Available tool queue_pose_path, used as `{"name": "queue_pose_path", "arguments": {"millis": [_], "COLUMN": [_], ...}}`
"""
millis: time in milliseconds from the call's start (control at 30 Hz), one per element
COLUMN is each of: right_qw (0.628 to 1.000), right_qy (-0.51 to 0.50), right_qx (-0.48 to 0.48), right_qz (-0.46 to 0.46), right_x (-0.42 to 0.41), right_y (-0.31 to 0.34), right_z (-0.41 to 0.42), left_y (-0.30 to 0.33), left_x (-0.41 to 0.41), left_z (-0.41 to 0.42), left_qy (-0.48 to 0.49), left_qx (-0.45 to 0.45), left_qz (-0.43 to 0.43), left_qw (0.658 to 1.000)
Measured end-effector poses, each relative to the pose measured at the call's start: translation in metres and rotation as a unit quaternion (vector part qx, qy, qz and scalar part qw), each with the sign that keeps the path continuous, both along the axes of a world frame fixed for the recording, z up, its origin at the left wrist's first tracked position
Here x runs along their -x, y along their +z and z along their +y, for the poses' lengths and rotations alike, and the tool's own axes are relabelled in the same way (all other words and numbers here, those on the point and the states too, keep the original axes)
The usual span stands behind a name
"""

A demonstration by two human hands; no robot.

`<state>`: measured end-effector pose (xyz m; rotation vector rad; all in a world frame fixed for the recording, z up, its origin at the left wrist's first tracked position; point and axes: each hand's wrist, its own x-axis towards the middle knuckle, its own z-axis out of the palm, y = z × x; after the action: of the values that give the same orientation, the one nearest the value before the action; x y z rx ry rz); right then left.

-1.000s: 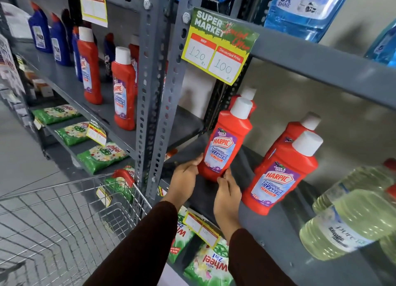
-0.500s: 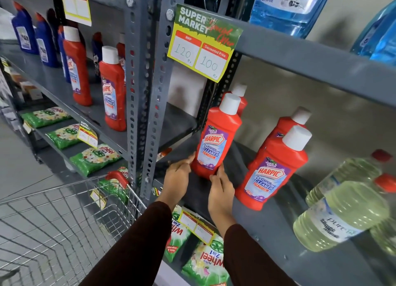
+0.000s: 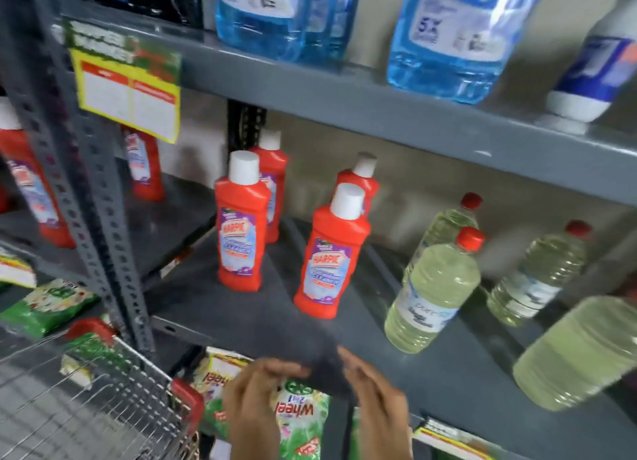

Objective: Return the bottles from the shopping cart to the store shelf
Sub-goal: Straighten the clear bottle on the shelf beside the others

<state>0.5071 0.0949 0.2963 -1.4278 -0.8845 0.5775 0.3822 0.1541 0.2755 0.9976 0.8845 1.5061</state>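
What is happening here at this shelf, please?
A person is putting cleaner bottles back on a grey store shelf. The front red bottle stands upright on the shelf with nothing touching it, beside three more red bottles. Both hands, the left hand and the right hand, are empty and open, low in front of the shelf edge. The cart is at the lower left; the part in view shows no bottles.
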Motion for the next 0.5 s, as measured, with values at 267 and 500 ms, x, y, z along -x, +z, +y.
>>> {"name": "queue_pose_path", "arguments": {"millis": [267, 500], "right_qw": [0.985, 0.996], "right_qy": [-0.154, -0.043], "right_qx": [0.021, 0.039], "right_qz": [0.074, 0.065], "right_x": [-0.147, -0.152], "right_y": [-0.006, -0.002], "right_z": [-0.015, -0.020], "left_y": [0.012, -0.006], "left_x": [-0.140, -0.164], "left_z": [0.013, 0.010], "left_qy": [-0.300, -0.221], "left_qx": [0.102, 0.101], "left_qz": [-0.028, 0.022], "left_qw": [0.948, 0.970]}}
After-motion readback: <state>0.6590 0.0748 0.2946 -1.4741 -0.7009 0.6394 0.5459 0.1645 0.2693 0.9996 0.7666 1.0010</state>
